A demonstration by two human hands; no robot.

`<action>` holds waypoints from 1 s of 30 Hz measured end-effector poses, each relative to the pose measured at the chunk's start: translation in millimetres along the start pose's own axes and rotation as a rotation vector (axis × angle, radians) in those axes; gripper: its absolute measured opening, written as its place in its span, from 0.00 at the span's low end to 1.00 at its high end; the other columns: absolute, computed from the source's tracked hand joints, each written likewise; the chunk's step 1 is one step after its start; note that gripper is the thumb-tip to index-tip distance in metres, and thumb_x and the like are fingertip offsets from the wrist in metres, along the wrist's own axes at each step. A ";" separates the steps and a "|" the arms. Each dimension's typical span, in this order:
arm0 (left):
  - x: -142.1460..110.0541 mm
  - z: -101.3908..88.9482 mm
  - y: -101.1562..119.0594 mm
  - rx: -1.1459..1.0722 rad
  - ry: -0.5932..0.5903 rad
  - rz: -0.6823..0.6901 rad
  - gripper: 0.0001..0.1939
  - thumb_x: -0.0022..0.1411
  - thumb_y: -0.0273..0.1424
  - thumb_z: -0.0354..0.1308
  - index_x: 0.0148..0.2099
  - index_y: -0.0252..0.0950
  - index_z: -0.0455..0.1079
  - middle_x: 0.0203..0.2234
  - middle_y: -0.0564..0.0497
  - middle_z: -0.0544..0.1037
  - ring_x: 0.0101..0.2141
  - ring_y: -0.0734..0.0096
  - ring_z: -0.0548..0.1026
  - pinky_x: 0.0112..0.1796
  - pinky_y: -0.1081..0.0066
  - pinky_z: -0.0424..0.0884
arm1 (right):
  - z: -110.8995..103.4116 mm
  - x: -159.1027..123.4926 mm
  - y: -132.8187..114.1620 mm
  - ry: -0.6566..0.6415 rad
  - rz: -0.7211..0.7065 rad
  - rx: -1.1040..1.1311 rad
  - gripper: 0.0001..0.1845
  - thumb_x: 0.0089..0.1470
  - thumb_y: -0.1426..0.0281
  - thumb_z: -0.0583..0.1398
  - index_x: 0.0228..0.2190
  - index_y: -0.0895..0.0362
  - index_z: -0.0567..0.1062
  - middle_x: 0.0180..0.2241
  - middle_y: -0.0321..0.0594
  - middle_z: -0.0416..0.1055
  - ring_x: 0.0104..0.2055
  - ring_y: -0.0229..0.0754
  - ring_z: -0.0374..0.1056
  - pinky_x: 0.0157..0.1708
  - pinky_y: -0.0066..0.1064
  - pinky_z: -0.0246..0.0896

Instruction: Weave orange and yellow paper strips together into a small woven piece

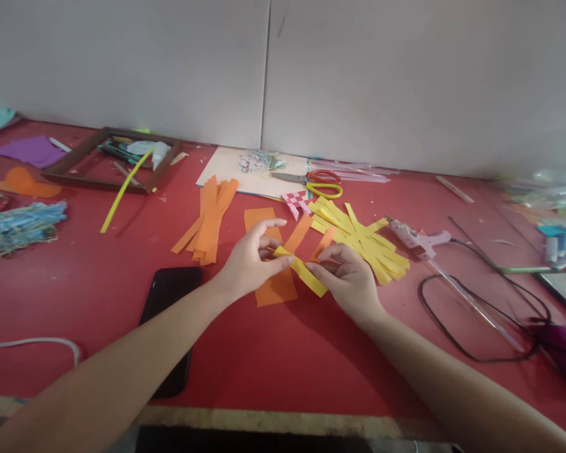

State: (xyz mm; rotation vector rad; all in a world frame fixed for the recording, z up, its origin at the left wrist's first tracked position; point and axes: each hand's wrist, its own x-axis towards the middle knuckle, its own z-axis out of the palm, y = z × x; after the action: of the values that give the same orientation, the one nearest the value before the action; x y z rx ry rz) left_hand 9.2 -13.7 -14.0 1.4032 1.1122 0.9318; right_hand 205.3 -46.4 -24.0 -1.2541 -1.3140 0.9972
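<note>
My left hand (pixel 252 259) pinches one end of a yellow paper strip (pixel 302 272) above the red table (pixel 264 352). My right hand (pixel 349 277) pinches the strip's other end, and an orange strip (pixel 324 242) sticks up behind its fingers. Under both hands lies a wide orange paper piece (pixel 276 289). A pile of yellow strips (pixel 363 239) lies just right of my right hand. A bundle of orange strips (pixel 210 220) lies to the left of my left hand.
A black phone (pixel 167 314) lies under my left forearm. A glue gun (pixel 417 239) with its black cable (pixel 453 340) sits at right. Scissors (pixel 318 182) rest on a cream sheet (pixel 226 167) behind. A wooden frame (pixel 75 165) and a small woven pink square (pixel 296 202) are also here.
</note>
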 end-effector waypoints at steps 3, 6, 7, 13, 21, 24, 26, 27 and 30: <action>0.6 -0.6 -1.5 -0.017 -0.026 -0.061 0.31 0.52 0.35 0.69 0.57 0.40 0.66 0.35 0.50 0.74 0.31 0.73 0.75 0.34 0.71 0.74 | 0.4 -0.6 -2.6 0.017 -0.005 -0.036 0.14 0.46 0.62 0.69 0.25 0.53 0.69 0.25 0.33 0.70 0.25 0.36 0.70 0.23 0.29 0.69; 1.4 -0.2 -2.6 -0.038 -0.075 -0.094 0.28 0.53 0.33 0.68 0.56 0.40 0.66 0.35 0.51 0.74 0.31 0.74 0.75 0.33 0.71 0.74 | 0.3 -0.8 -4.1 0.003 0.001 -0.057 0.14 0.46 0.63 0.69 0.24 0.54 0.69 0.23 0.33 0.69 0.24 0.36 0.68 0.22 0.29 0.65; 1.6 0.1 -2.8 -0.045 -0.087 -0.098 0.28 0.53 0.33 0.68 0.55 0.40 0.66 0.35 0.51 0.74 0.31 0.74 0.74 0.33 0.71 0.74 | 0.4 -0.8 -4.1 -0.001 0.004 -0.052 0.14 0.46 0.63 0.69 0.24 0.54 0.70 0.23 0.33 0.69 0.24 0.36 0.68 0.22 0.29 0.65; 2.1 0.9 -1.8 -0.058 -0.103 -0.113 0.28 0.51 0.33 0.70 0.53 0.38 0.67 0.33 0.52 0.75 0.32 0.73 0.75 0.35 0.70 0.73 | 2.5 -2.1 -4.4 0.036 0.044 -0.020 0.16 0.44 0.61 0.70 0.24 0.54 0.70 0.23 0.33 0.70 0.24 0.37 0.68 0.23 0.30 0.66; 1.5 0.0 2.8 -0.003 -0.135 -0.128 0.29 0.53 0.36 0.69 0.55 0.38 0.66 0.31 0.52 0.75 0.32 0.71 0.75 0.37 0.68 0.72 | 0.1 -2.7 -4.7 -0.064 0.073 0.019 0.16 0.45 0.59 0.70 0.31 0.54 0.73 0.26 0.34 0.71 0.26 0.37 0.70 0.24 0.29 0.66; 1.4 0.2 3.9 -0.008 -0.129 -0.124 0.29 0.53 0.33 0.68 0.56 0.37 0.66 0.33 0.52 0.75 0.33 0.72 0.74 0.37 0.68 0.72 | -0.1 -3.9 -0.2 -0.113 0.081 0.055 0.17 0.44 0.62 0.71 0.34 0.53 0.72 0.26 0.33 0.71 0.27 0.37 0.70 0.26 0.29 0.68; 1.2 0.4 4.3 -0.047 -0.162 -0.125 0.29 0.54 0.32 0.67 0.57 0.37 0.65 0.33 0.52 0.75 0.32 0.73 0.74 0.37 0.69 0.72 | 0.5 -5.0 1.7 -0.138 0.079 0.065 0.15 0.47 0.63 0.70 0.34 0.53 0.72 0.27 0.34 0.73 0.29 0.37 0.71 0.29 0.30 0.70; 1.0 0.4 4.5 -0.072 -0.184 -0.128 0.29 0.55 0.33 0.67 0.58 0.37 0.64 0.32 0.52 0.74 0.31 0.73 0.73 0.36 0.68 0.73 | 0.8 -5.6 2.1 -0.148 0.073 0.070 0.14 0.47 0.63 0.70 0.33 0.53 0.72 0.28 0.35 0.74 0.30 0.38 0.73 0.30 0.30 0.71; 0.5 0.4 5.2 -0.116 -0.225 -0.137 0.30 0.56 0.35 0.66 0.59 0.37 0.63 0.30 0.53 0.74 0.30 0.73 0.73 0.34 0.68 0.75 | 1.2 -7.0 1.8 -0.169 0.056 0.068 0.13 0.48 0.64 0.69 0.32 0.53 0.71 0.30 0.37 0.76 0.34 0.40 0.75 0.35 0.33 0.73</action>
State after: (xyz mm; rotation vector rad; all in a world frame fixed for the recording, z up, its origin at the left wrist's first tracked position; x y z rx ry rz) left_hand 10.4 -13.4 -8.9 1.2849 0.9569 0.7101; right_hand 204.0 -53.0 -26.9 -1.1810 -1.3679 1.1992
